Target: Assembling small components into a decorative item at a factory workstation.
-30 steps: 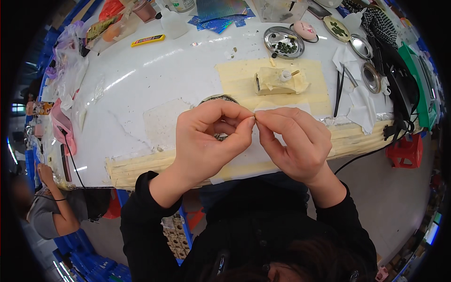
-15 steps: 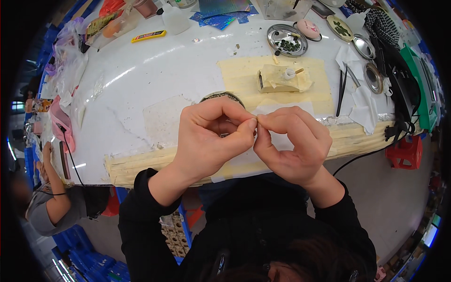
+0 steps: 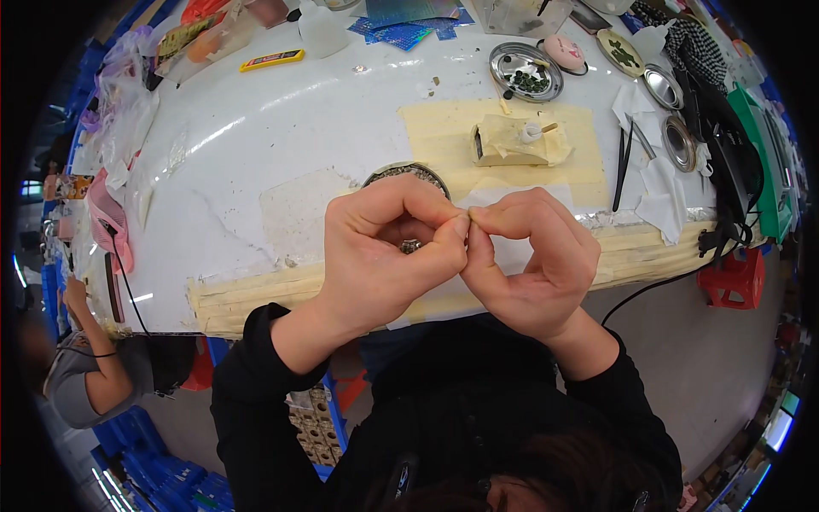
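Above the near edge of the table, my left hand (image 3: pixel 388 247) and my right hand (image 3: pixel 539 260) meet at the fingertips. Thumb and index finger of each are pinched together. Whatever lies between the tips is too small to make out. Behind my left hand is a round dish (image 3: pixel 408 170) of small greyish bits, partly hidden by my fingers. White paper (image 3: pixel 512 256) lies under my right hand. Just beyond, a tape-covered block (image 3: pixel 512 145) carries a small white cup (image 3: pixel 531 132) with a stick in it.
A metal dish (image 3: pixel 539 72) holds dark green pieces; a pink oval case (image 3: pixel 565 53) sits beside it. Tweezers (image 3: pixel 623 166) lie at right near white tissue (image 3: pixel 661 196). A yellow box (image 3: pixel 271 60) and white bottle (image 3: pixel 322 32) are at the back. Another person (image 3: pixel 94 367) sits at left.
My hands stay pinched together in nearly the same place, with only a slight shift of the fingers. The view has moved slightly. At left the other person's arm has lowered a little.
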A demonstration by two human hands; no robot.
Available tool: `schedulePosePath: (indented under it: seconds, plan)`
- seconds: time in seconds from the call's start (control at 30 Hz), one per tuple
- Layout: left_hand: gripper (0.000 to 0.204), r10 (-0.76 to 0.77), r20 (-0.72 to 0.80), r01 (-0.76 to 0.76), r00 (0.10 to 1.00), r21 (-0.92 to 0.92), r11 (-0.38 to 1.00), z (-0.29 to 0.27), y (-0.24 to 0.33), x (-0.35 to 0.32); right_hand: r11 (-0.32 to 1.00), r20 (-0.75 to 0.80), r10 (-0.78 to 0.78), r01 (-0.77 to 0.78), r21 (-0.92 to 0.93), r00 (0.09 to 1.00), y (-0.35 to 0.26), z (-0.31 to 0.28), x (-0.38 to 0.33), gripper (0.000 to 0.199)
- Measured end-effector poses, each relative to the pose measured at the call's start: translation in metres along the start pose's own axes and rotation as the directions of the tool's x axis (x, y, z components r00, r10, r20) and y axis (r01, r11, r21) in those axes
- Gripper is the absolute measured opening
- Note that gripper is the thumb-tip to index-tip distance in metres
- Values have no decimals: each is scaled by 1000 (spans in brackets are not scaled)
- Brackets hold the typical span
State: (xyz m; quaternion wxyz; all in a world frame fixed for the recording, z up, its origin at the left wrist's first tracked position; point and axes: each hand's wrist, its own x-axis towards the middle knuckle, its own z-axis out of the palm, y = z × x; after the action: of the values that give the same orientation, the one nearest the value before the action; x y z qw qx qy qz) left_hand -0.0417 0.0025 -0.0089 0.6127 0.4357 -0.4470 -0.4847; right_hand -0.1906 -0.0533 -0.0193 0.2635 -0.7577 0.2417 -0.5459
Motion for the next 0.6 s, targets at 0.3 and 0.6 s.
schedulePosePath:
  seconds: [0.3, 0.6]
  plan:
    - [12, -322, 152, 348, 935, -205, 915, -12, 8, 10, 993, 118, 58, -69, 93, 991, 3, -13, 8, 17]
    - [14, -345, 145, 363, 927, -121, 924, -7, 10, 11, 998, 144, -2, -7, 62, 990, 12, -21, 11, 18]
